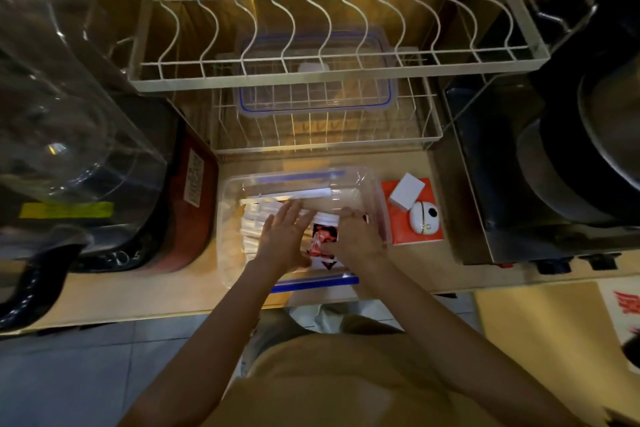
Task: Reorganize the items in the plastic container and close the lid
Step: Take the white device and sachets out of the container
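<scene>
Both hands down inside the clear plastic container (228,204) on the counter: left hand (282,239) spread flat on rows of white packets (258,218), gripping nothing; right hand (356,236) curled over a red-and-black packet (320,241), hard to tell whether pinching it. Lid (315,80) well apart, up in the wire rack (519,55). Likely trouble: packets toppling out of line under the flat press, or riding above the rim and blocking the lid. Items beneath both palms hidden; packet print unreadable; pale cylinder (332,203) at the far wall blurred
</scene>
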The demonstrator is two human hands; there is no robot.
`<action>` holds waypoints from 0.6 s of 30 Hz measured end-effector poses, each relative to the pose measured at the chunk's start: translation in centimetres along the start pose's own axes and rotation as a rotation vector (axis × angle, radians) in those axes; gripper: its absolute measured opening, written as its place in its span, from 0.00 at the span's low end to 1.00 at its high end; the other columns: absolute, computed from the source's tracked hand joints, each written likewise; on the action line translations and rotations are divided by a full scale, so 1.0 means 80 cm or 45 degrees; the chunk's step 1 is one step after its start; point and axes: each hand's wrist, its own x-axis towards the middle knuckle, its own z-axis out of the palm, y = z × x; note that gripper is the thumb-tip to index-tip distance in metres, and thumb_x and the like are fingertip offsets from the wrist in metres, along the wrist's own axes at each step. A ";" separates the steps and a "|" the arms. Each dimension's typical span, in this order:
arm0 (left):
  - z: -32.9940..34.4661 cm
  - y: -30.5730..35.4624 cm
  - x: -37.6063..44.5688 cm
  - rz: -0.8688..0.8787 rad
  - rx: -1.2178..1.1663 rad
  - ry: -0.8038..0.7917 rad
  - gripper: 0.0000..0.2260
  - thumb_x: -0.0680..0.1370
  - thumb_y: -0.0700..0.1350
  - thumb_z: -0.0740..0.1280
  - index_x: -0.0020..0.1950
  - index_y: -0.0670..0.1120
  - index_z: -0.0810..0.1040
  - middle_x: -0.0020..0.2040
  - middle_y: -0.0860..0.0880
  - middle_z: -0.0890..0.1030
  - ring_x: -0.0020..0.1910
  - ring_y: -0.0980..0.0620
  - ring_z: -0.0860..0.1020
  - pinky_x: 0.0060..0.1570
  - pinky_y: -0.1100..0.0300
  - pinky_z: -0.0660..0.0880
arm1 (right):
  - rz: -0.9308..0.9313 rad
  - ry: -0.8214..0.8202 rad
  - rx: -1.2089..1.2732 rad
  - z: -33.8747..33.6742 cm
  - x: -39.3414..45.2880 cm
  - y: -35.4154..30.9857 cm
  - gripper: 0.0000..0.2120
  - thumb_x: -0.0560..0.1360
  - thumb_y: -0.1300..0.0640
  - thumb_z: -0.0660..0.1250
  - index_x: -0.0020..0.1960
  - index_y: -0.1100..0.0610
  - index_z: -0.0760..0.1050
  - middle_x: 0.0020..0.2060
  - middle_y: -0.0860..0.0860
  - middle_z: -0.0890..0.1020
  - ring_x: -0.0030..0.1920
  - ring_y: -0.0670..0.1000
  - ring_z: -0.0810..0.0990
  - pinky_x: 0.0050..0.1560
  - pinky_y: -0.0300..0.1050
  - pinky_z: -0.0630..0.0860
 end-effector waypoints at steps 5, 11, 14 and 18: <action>0.002 0.002 0.000 -0.029 0.052 0.004 0.42 0.70 0.52 0.72 0.75 0.54 0.48 0.78 0.48 0.45 0.77 0.47 0.43 0.74 0.44 0.49 | -0.029 -0.069 0.142 -0.010 -0.004 0.004 0.28 0.71 0.57 0.72 0.66 0.57 0.63 0.60 0.56 0.76 0.60 0.56 0.77 0.57 0.50 0.77; 0.001 0.008 -0.003 -0.044 0.052 0.110 0.35 0.71 0.47 0.71 0.73 0.53 0.56 0.76 0.47 0.56 0.76 0.45 0.52 0.71 0.45 0.58 | -0.201 -0.018 0.173 -0.036 -0.013 0.007 0.19 0.74 0.62 0.68 0.64 0.56 0.71 0.60 0.55 0.78 0.59 0.54 0.77 0.56 0.47 0.77; -0.006 0.004 -0.006 -0.017 0.099 0.144 0.29 0.73 0.46 0.67 0.71 0.51 0.60 0.73 0.47 0.62 0.73 0.45 0.58 0.69 0.46 0.61 | -0.290 0.062 -0.041 -0.061 -0.013 0.008 0.13 0.76 0.62 0.64 0.59 0.57 0.76 0.60 0.57 0.77 0.62 0.57 0.74 0.53 0.50 0.76; -0.014 -0.007 -0.009 -0.020 0.124 0.154 0.24 0.75 0.47 0.64 0.70 0.50 0.63 0.72 0.47 0.65 0.72 0.45 0.60 0.68 0.46 0.62 | -0.262 0.149 0.016 -0.083 -0.008 0.017 0.10 0.78 0.55 0.61 0.52 0.58 0.79 0.45 0.57 0.83 0.46 0.56 0.81 0.43 0.50 0.78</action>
